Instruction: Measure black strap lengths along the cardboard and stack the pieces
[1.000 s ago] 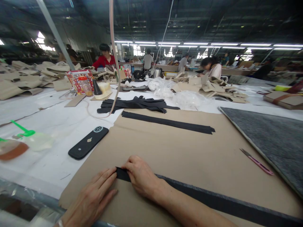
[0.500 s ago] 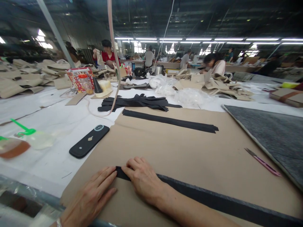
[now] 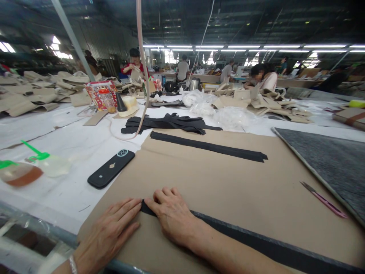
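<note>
A long black strip (image 3: 242, 236) of fabric-like material runs along the near part of a beige sheet (image 3: 211, 186), its far edge showing a greyish line. My left hand (image 3: 110, 224) lies nearly flat at the strip's left end, fingers stretched out and fingertips touching the tip. Across the strip, just to the right, rests my right hand (image 3: 173, 217), its fingers bent and its thumb near the strip's end. The palm and forearm hide part of the strip. Farther back on the sheet lie other black strips (image 3: 208, 146), stacked flat.
A black phone (image 3: 111, 169) lies left of the sheet, near green-topped bottles (image 3: 21, 173). Pink-handled snips (image 3: 325, 201) and a grey felt-like panel (image 3: 322, 160) are at right. Behind are a heap of black strips (image 3: 165, 123), a hanging hose (image 3: 141, 49) and several people.
The view has shifted slightly, so most things sit a little farther right. Both hands stay at the strip's left end, with hardly any movement of their own.
</note>
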Tool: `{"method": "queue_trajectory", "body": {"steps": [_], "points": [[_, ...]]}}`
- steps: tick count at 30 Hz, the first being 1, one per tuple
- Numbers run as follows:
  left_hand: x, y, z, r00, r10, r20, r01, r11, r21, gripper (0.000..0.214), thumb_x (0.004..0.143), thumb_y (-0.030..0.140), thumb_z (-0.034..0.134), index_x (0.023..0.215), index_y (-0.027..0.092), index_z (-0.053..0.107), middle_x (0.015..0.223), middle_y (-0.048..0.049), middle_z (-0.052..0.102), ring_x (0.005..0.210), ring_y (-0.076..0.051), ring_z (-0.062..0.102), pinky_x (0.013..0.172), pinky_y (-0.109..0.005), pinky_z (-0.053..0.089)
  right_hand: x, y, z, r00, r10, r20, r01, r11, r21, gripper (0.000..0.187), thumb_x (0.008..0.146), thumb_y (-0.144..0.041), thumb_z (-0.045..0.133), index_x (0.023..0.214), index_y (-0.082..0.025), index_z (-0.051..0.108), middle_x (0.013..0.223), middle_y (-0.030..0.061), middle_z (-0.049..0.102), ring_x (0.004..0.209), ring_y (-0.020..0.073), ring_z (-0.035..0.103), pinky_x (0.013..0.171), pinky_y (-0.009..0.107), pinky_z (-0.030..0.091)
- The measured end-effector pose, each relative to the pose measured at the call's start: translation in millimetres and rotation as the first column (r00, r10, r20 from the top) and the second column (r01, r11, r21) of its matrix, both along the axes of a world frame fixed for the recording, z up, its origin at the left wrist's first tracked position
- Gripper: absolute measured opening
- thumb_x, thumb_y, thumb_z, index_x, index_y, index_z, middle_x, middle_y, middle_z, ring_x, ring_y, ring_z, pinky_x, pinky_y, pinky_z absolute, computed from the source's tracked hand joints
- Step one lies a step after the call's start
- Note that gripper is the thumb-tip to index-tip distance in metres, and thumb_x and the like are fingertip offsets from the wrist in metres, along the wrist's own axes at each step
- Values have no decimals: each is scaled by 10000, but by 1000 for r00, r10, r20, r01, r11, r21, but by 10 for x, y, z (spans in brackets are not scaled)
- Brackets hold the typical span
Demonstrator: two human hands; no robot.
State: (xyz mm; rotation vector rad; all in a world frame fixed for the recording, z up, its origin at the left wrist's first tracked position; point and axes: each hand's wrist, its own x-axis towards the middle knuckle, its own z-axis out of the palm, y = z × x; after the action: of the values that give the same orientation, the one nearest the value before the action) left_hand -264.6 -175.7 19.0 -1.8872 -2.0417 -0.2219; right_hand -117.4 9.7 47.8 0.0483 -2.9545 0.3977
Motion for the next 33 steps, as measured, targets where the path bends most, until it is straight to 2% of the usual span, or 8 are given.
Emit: {"method": "queue_trajectory", "body": {"steps": [7, 12, 15, 17, 19, 22, 29, 33], "points": [[5, 2, -5, 999, 12, -31, -12, 1000, 13, 456, 869, 393, 533, 1299, 245, 506, 1308, -33, 575, 1142, -199, 572, 949, -313, 477, -51, -46, -14, 1000, -16, 23, 16, 1000, -9, 420, 881, -134, 410, 1278, -270, 432, 1049, 69, 526, 963, 241, 429, 841, 412, 355], [-26, 62, 54, 999, -45, 8, 45, 999, -1, 435, 871, 309, 525, 1300, 245, 502, 1335, -31, 554, 1176, -184, 549, 985, -299, 451, -9, 1, -10, 999, -45, 10, 45, 999, -13, 582, 753, -148, 545, 1308, -163, 371, 1099, 97, 517, 984, 245, 434, 883, 395, 367], [-59, 117, 150, 992, -119, 45, 120, 992, -40, 360, 874, 253, 508, 1230, 251, 558, 1295, -17, 589, 1170, -158, 553, 1000, -273, 433, 60, 78, -22, 998, -57, 11, 57, 998, 2, 364, 755, -109, 538, 1113, -154, 486, 1042, 90, 526, 953, 223, 445, 863, 348, 385], [-78, 153, 222, 986, -144, 82, 151, 984, -92, 323, 878, 229, 492, 1186, 259, 584, 1274, -7, 604, 1171, -143, 550, 1005, -260, 428, 100, 131, -37, 1000, -26, -6, 26, 999, 27, 206, 795, -87, 513, 988, -159, 515, 987, 79, 534, 914, 206, 451, 840, 319, 392], [-91, 179, 279, 982, -149, 111, 164, 976, -140, 315, 881, 222, 482, 1174, 268, 587, 1264, -4, 611, 1170, -140, 549, 1004, -260, 428, 125, 177, -54, 999, 29, -29, -27, 998, 51, 124, 842, -81, 493, 933, -161, 522, 948, 66, 542, 881, 188, 456, 821, 291, 394], [-94, 201, 316, 980, -144, 136, 167, 971, -172, 326, 880, 224, 476, 1188, 274, 571, 1256, -12, 613, 1161, -149, 555, 1004, -276, 427, 138, 225, -80, 995, 82, -60, -77, 993, 84, 90, 906, -104, 466, 905, -164, 533, 905, 47, 548, 839, 171, 463, 787, 268, 390], [-24, 282, 278, 986, -81, 146, 100, 987, -129, 404, 873, 166, 437, 1252, 283, 514, 1128, -2, 656, 1046, -149, 597, 926, -264, 447, 176, 267, -84, 986, 136, -93, -122, 981, 148, 83, 937, -146, 470, 913, -157, 548, 886, 33, 542, 826, 166, 464, 752, 270, 378], [16, 344, 269, 986, -82, 142, 108, 976, -190, 442, 880, 129, 407, 1279, 294, 497, 1037, -1, 656, 951, -147, 596, 871, -277, 443, 211, 277, -64, 984, 150, -100, -130, 974, 183, 98, 950, -176, 455, 917, -160, 546, 886, 33, 536, 826, 172, 459, 752, 288, 377]]}}
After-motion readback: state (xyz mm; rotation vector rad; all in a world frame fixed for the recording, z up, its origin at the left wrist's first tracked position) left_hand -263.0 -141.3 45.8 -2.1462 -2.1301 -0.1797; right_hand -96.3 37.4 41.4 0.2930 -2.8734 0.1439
